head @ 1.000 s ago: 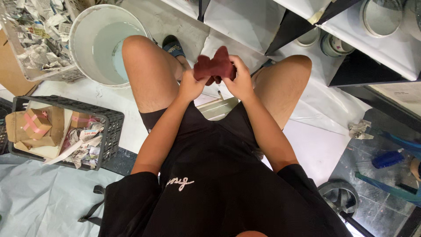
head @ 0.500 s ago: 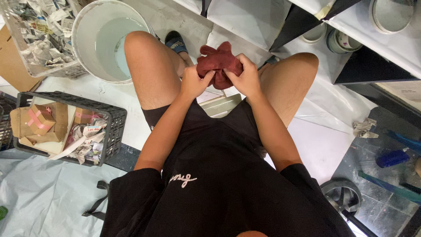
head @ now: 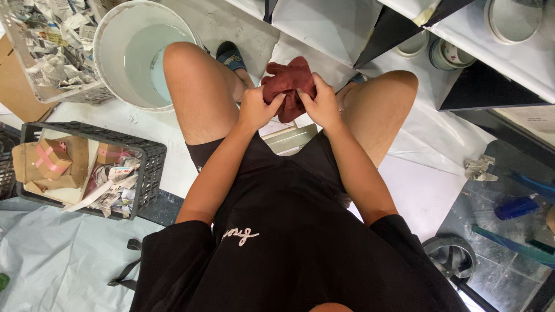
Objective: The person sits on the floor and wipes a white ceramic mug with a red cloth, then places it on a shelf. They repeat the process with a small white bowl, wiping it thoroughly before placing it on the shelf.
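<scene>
— What did the hands have hold of?

— A dark red lump (head: 287, 81), soft-looking, held up between the knees of the seated person. The left hand (head: 257, 108) gripped its lower left side with fingers curled tight into it; the right hand (head: 319, 104) clasped the right side the same way, thumb pressed over the front. Both hands touched it and sat just beside each other.

— Cloth or clay?

— It looked like a crumpled cloth with lobes sticking out at the top, but the view was too small for me to be sure.

— And where was it against the rest?

— Above a pale rectangular tray (head: 292, 137) that showed on the floor between the thighs, apart from it. To the left stood a white bucket (head: 136, 55) with pale liquid inside, near the left knee. A clear bin of shredded newspaper (head: 43, 43) sat just beside the bucket, farther left.

— Anything closer to the camera?

— A black crate (head: 147, 173) on the left, filled with cardboard boxes and paper scraps. On the right, a blue bottle (head: 516, 207) lay on the dark floor, well apart from the hands, with a crumpled paper scrap (head: 480, 167) near it.
</scene>
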